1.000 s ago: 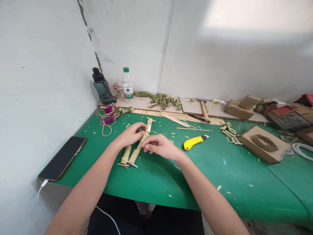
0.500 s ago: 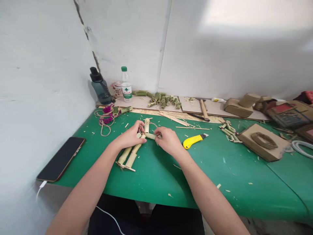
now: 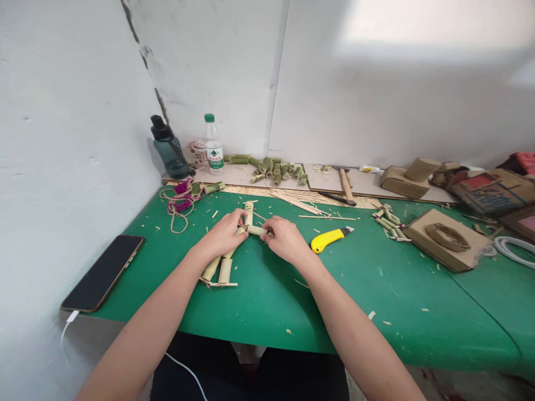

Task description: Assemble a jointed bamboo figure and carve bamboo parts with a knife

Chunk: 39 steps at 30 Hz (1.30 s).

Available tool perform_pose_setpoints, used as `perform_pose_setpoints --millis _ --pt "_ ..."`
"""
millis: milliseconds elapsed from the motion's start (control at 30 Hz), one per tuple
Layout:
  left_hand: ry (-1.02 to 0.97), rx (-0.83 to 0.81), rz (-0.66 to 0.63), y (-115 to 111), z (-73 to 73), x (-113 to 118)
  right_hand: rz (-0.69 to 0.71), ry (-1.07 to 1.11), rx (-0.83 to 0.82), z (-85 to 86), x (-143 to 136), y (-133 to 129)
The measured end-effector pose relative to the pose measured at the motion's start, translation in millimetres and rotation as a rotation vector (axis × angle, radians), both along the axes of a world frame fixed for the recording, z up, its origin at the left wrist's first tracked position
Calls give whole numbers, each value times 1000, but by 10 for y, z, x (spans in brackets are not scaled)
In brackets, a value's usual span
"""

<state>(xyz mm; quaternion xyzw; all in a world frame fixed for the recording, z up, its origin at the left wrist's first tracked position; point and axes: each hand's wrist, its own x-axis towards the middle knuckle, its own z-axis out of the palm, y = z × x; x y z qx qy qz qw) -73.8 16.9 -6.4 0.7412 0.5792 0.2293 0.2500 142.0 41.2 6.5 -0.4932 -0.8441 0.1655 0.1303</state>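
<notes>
The left hand has its fingertips closed on the middle of a bamboo figure, where several pieces meet. The right hand pinches the outer end of the right arm, a short tube that sticks out sideways. The figure lies on the green tabletop, right between the two hands, head end far, legs towards the near left.

From where I stand it looks well along. The head has a small face marked on it and sits in line with the body piece below. Two jointed legs run down from the middle, and a thin stick lies across their lower ends. The right arm seems to be in its place, though the fingers cover its far end. Whether the left arm is on as well I can't tell; that hand hides it. A thin strand curves off to the right of the head, and I can't make out if it is fastened. What seems left, as I'd judge it, is setting the arms straight and settling that strand.

Nobody has a hand on the yellow knife, just to the right. Loose tubes are heaped at the far side, with thin sticks nearer and the hammer to their right. At far left sits a tangle of twine. Over on the right is a bundle of short bamboo lengths, beside a cardboard piece.
</notes>
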Motion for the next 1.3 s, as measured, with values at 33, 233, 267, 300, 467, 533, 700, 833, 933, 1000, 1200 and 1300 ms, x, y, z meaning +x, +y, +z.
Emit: perform_pose_setpoints --millis 33,233,267,300,467,533,700,833,933,1000,1200,1300 --pt "6 -3 7 4 -5 9 -2 -3 -10 11 10 4" --pt "26 7 43 2 -16 61 -6 4 -34 43 42 30" --pt "34 13 53 -3 -11 66 -10 6 -28 42 51 40" --pt "36 21 60 -7 -4 67 -15 8 -18 40 62 52" --pt "-55 12 1 -12 51 -6 -35 42 29 7 146 124" --pt "-59 -16 -35 -9 68 -46 -37 51 42 -8 176 151" --pt "-50 -37 -36 -15 77 -62 -85 261 131 23 219 189" --pt "-32 -27 -42 -34 87 -34 -207 603 316 122 229 164" --pt "-3 -11 -48 -42 93 -12 -179 659 278 152 183 113" --pt "17 2 -28 -43 91 4 -93 630 206 135 131 75" --pt "62 29 4 -47 131 -42 63 569 142 52 93 44" --pt "54 -70 54 -68 226 -151 20 511 91 25 176 112"
